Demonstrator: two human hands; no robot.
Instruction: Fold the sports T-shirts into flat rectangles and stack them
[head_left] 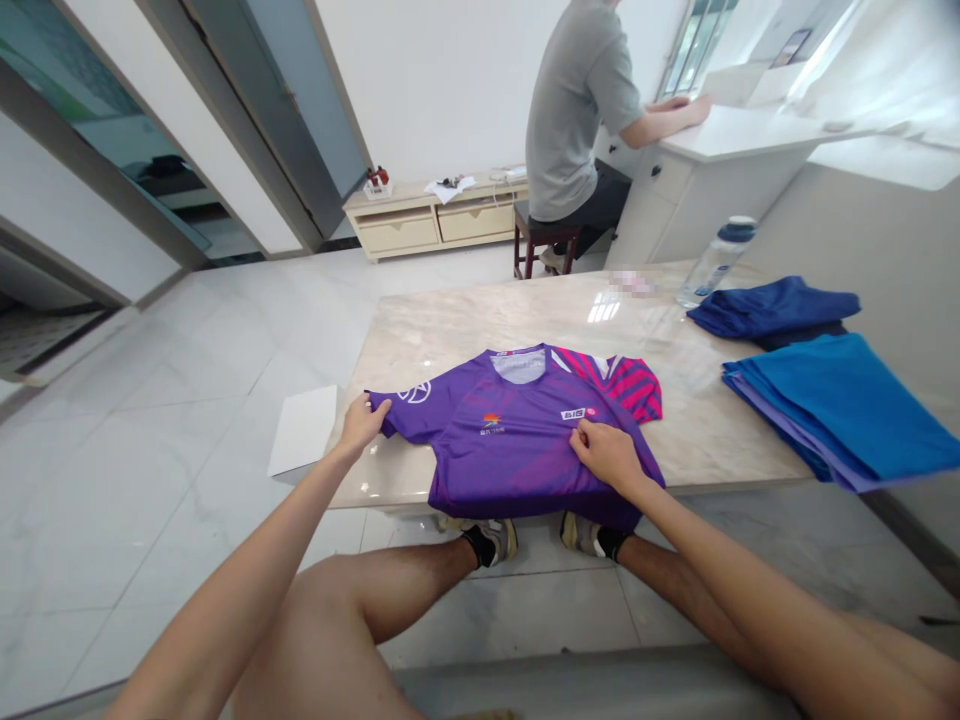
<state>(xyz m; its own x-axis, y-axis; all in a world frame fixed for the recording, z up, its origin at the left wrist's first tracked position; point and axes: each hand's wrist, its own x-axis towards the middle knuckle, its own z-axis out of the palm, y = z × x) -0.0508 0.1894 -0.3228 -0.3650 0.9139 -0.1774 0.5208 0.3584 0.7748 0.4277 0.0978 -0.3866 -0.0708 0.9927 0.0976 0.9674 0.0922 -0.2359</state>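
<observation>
A purple T-shirt (517, 455) lies front side up across the near edge of a marble-topped table (420, 330), its collar pointing away from me and its lower part hanging over the edge. One sleeve is striped pink and purple; the other bears a white round emblem. My left hand (364, 422) pinches the cuff of the emblem sleeve between thumb and fingers. On the chest, just below the white logo, rests my right hand (604, 452) with its fingers curled together on the fabric. Whether those fingers grip a fold of cloth is hard to see.
Folded blue and lilac clothes (862, 400) overhang the table's right side, with dark blue clothing (776, 305) behind them. A clear water bottle (716, 262) stands nearby. A white box (304, 430) is at the table's left. Beyond, a person in grey (574, 120) sits on a stool.
</observation>
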